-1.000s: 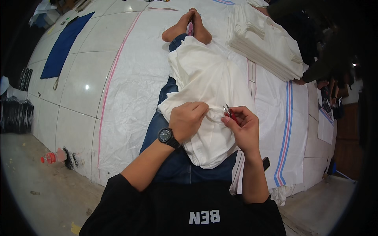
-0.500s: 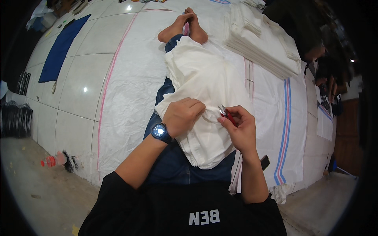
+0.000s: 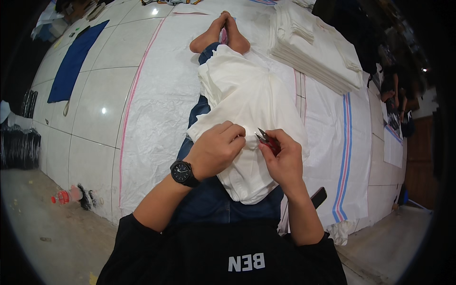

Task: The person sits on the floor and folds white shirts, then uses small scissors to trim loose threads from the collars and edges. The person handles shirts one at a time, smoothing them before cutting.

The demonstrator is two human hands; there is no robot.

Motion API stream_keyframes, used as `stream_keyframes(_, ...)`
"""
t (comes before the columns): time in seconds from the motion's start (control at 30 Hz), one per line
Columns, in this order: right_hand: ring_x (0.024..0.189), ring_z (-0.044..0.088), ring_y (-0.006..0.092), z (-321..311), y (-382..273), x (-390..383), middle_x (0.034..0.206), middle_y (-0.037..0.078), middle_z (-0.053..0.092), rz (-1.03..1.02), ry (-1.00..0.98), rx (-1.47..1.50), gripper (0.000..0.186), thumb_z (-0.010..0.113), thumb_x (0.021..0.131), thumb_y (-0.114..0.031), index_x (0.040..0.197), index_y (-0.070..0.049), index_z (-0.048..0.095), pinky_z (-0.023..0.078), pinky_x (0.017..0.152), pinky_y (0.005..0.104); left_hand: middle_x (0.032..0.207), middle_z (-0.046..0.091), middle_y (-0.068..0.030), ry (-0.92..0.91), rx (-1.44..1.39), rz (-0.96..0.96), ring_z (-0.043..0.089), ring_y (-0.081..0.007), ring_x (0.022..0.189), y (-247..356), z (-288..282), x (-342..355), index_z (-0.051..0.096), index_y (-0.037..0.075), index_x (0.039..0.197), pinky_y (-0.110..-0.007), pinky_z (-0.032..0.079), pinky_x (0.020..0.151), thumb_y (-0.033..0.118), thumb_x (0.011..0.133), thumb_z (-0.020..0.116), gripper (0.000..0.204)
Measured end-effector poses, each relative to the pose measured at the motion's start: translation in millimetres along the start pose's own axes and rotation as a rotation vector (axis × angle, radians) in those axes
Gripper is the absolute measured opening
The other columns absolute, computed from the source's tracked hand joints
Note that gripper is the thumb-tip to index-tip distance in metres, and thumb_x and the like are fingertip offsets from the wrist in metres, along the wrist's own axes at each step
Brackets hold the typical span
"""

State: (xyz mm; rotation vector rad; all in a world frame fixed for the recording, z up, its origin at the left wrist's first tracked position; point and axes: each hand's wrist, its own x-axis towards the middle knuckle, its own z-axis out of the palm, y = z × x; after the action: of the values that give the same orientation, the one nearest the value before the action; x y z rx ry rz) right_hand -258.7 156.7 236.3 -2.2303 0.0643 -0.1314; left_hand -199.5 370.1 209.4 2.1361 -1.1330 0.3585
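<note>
A white cloth garment point(image 3: 242, 90) lies bunched over my outstretched legs in blue jeans. My left hand point(image 3: 221, 147), with a black watch at its wrist, pinches a fold of that white fabric with curled fingers. Just to the right, my right hand point(image 3: 284, 159) is closed around small red-handled thread snips point(image 3: 269, 142). Their metal blades stand apart and point up and left, close to the pinched fold. Whether the blades touch the cloth or a thread is too small to make out.
A tall pile of folded white cloth point(image 3: 311, 52) stands at far right. White sheeting point(image 3: 156, 95) covers the tiles beneath me. A dark phone point(image 3: 319, 197) lies by my right forearm, a blue cloth point(image 3: 78, 61) at left, and a bottle point(image 3: 66, 195) at lower left. Another person sits at far right.
My right hand has brought the snips left, nearer my left hand. My left hand has shifted slightly left and its wrist has turned. A dark figure behind the pile has moved away.
</note>
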Motion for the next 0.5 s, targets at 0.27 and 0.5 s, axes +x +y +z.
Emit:
stream_keyframes(0.27,0.081,0.076,0.0288,-1.4,-2.1,-0.3,0.096,0.019,0.074,0.003,-0.027,0.027,0.026,0.080,0.087,-0.002,0.110,0.003,0.070,0.059,0.074,0.0358,0.086,0.073,-0.0184,-0.206,-0.583,-0.567,0.071,-0.0362,0.081,-14.1,-0.2,8.3,0.065,-0.001,0.104,-0.041,0.053,0.073,0.015,0.104,0.062,0.016)
stream_keyframes(0.5,0.082,0.074,0.0334,3.3,-4.0,-5.4,0.098,0.015,0.072,-0.166,-0.043,-0.105,0.024,0.077,0.088,-0.002,0.111,-0.002,0.071,0.058,0.071,0.0398,0.085,0.072,-0.0191,-0.193,-0.500,-0.543,0.070,-0.0369,0.079,-11.3,0.8,7.0,0.060,0.000,0.106,-0.042,0.051,0.072,0.016,0.107,0.058,0.016)
